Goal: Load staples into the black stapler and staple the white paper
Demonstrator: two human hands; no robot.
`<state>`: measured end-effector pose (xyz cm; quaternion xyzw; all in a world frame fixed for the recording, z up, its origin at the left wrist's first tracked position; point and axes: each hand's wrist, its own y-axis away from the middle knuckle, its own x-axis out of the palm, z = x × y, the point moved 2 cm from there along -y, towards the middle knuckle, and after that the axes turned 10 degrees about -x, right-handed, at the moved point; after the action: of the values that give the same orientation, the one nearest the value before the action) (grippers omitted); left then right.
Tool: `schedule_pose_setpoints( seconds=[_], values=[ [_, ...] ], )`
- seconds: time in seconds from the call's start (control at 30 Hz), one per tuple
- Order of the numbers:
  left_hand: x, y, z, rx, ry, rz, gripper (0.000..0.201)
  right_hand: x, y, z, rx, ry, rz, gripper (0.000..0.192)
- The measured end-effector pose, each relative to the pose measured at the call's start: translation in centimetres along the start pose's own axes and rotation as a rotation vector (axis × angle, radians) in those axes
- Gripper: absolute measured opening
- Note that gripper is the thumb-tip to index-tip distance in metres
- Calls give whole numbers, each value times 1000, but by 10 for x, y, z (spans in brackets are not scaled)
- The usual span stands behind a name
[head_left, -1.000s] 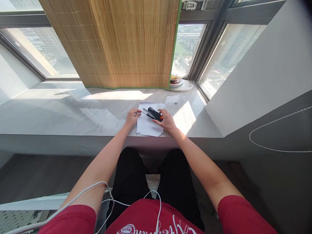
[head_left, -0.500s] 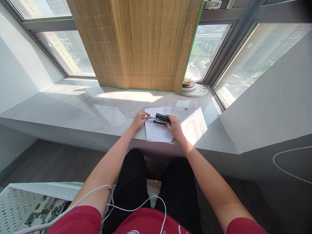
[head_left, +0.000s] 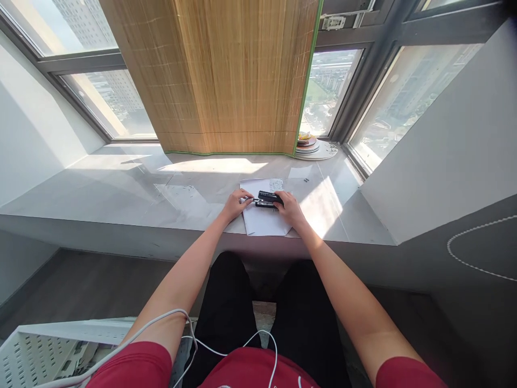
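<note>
The stapler (head_left: pixel 270 195) lies above the near white paper (head_left: pixel 264 223), its black halves spread apart: opening it is done, I judge, while the work at its left end is unfinished and the halves are not yet together. My right hand (head_left: pixel 290 208) is curled closed around its right end; my left hand (head_left: pixel 235 203) has thumb and finger bunched at the metal strip (head_left: pixel 254 200), whether gripping it I can't tell. I count one stapler, one strip, seemingly two dark bits (head_left: pixel 306 180) far right; the paper's sheets I can't count
</note>
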<state>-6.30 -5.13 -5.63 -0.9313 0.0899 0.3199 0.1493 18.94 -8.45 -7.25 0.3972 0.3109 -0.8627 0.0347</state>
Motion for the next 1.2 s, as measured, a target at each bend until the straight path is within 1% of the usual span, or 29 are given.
schedule_pose_setpoints(
  seconds=[0.13,0.4,0.53,0.7,0.8,0.87,0.97,1.0,1.1,1.2],
  values=[
    [1,-1,1,28,-6,-13,18,-1,0,1,3,6,5,35],
    [0,0,4,4,36,-24,24,0,-1,0,0,-52,-33,36],
    [0,1,1,-18,107,-11,18,-1,0,-2,39,-83,-52,36],
    [1,2,2,-54,185,-2,17,-6,0,-12,133,-142,-126,35],
    [2,1,6,-63,204,24,18,-10,2,-15,157,-210,-186,35],
    [1,1,9,-74,214,26,23,-13,3,-13,137,-265,-200,35],
    [1,0,10,-99,245,37,47,-17,5,-7,81,-327,-201,34],
    [1,0,10,-97,248,50,51,-18,5,-5,68,-342,-201,34],
    [2,0,7,-62,163,111,47,-18,5,0,25,-382,-181,33],
    [7,0,4,-18,-34,182,44,-14,4,2,-55,-418,-155,30]
  ],
)
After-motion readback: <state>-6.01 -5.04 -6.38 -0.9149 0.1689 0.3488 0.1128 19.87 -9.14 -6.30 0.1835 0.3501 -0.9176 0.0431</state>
